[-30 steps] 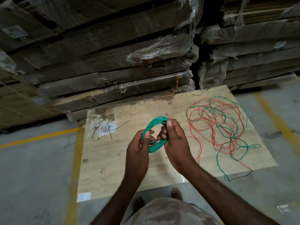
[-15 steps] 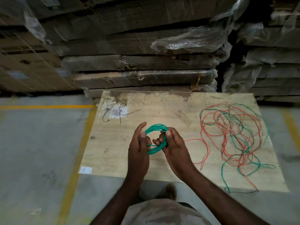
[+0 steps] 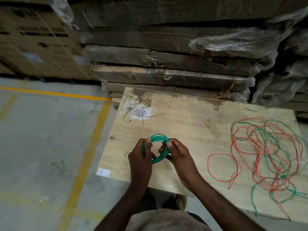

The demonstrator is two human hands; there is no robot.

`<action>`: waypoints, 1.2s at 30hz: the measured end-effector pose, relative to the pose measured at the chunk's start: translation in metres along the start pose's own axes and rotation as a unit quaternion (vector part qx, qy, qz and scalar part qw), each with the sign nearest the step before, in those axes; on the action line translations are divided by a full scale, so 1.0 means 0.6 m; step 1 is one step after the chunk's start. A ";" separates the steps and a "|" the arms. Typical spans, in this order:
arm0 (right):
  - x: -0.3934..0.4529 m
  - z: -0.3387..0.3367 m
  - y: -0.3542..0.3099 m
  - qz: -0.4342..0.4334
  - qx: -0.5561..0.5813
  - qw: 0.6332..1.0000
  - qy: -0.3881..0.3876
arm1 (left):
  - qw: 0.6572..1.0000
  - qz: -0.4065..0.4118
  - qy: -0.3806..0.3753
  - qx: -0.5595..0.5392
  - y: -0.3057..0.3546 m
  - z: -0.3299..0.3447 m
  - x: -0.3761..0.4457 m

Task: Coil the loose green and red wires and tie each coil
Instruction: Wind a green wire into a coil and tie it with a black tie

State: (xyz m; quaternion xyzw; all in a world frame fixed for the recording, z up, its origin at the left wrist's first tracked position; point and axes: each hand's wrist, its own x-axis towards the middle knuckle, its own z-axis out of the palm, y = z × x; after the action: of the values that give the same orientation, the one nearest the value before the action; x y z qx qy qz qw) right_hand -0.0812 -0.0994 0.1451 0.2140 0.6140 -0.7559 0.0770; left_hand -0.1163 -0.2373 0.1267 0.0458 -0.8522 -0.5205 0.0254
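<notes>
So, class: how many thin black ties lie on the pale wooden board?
3, it seems: thin black ties at the pale wooden board's far left corner: a curved one, a hooked one and a straight one crossing it. They overlap, so the count is uncertain.

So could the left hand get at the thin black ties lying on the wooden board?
Probably yes, once freed: the left hand grips the green wire coil, and bare board lies between it and the black ties.
</notes>
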 end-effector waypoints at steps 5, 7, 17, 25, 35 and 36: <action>0.112 0.070 -0.006 0.027 -0.025 0.999 -0.034 | 0.998 0.036 0.009 0.041 -0.055 -0.066 0.119; 0.172 0.101 -0.003 0.040 -0.027 0.999 -0.012 | 0.997 0.041 0.017 0.057 -0.077 -0.094 0.173; 0.484 0.274 0.085 -0.001 -0.373 0.926 0.053 | 0.996 0.027 0.023 0.083 -0.206 -0.219 0.355; 0.603 0.371 0.135 0.138 -0.451 0.876 0.096 | 0.994 -0.008 0.026 0.105 -0.260 -0.240 0.423; 0.631 0.388 0.160 0.109 -0.476 0.864 0.121 | 0.996 -0.014 0.012 0.082 -0.296 -0.237 0.471; 0.631 0.384 0.162 0.103 -0.473 0.868 0.110 | 0.997 -0.015 0.012 0.081 -0.295 -0.236 0.473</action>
State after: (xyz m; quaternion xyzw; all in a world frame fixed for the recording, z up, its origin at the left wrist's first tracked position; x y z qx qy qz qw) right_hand -0.4365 -0.2882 -0.0647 0.2961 0.8770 -0.3336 0.1786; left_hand -0.3763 -0.4724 0.0327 0.0668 -0.8902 -0.4499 0.0245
